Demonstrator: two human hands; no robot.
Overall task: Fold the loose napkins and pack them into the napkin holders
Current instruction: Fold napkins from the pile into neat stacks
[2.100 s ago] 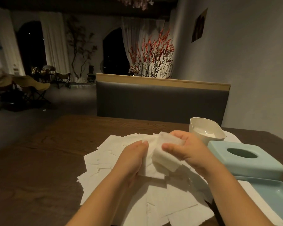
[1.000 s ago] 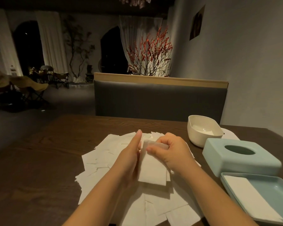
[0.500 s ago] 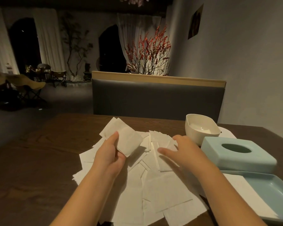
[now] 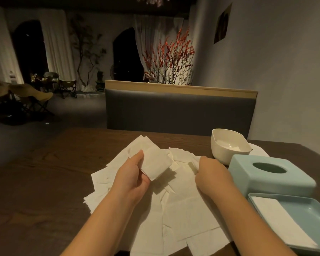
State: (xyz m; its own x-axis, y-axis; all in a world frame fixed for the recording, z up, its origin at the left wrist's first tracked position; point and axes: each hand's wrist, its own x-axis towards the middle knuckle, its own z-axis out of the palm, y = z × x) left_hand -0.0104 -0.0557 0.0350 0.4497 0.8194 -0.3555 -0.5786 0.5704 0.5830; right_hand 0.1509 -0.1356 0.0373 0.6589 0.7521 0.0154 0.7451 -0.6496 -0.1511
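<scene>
Folded napkin (image 4: 156, 164): small white square, held up just above the loose napkins (image 4: 183, 209), clear of the pile. Your left hand (image 4: 132, 179) grips it, thumb on top near the far edge, fingers curled under. Likely reason for the lift: it keeps the finished fold apart from the unfolded sheets so it can go to a holder.

Your right hand (image 4: 210, 175) is down on the pile just right of the folded piece, fingers curled onto a napkin's edge; it looks like a pinch on the next sheet, though the fingertips are hidden behind the knuckles.

Loose napkins: too many and too overlapped to count, spread flat across the middle of the wooden table (image 4: 44, 182), directly in front of you, within reach of both hands.

Holders at your right, three pieces:
- one pale blue tissue box cover (image 4: 270, 175), oval slot on top, standing on the table, just beside the right wrist;
- one blue tray (image 4: 307, 215) nearer you, open, with one flat white napkin lying in it, probably the box's base, left uncovered for packing;
- one white bowl-shaped holder (image 4: 229, 145) behind the cover, with something white inside.

Beyond the table: one grey bench back (image 4: 179, 111).
</scene>
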